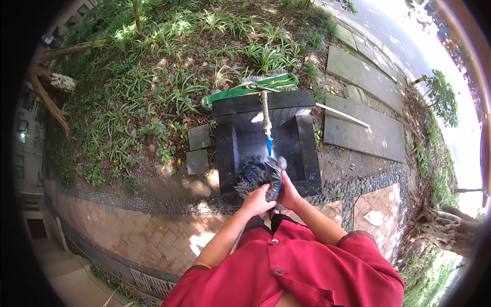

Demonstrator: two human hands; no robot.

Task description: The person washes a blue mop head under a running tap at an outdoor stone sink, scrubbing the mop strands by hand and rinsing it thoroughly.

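Both hands grip a wet-looking grey-blue mop head with shaggy fringe, over the front rim of a tiled outdoor sink. My left hand closes around its near side, and my right hand holds it from the right. A metal pipe tap with a blue end reaches over the basin, its tip just above the fringe. Part of the fringe hangs into the basin. A thin pole shows beside my left forearm; where it joins is hidden.
Behind the sink lies a flat green dust mop, its white pole reaching right over stone slabs. Two square stones sit left of the sink. Brick paving with a pebble border lies underfoot; plants grow beyond.
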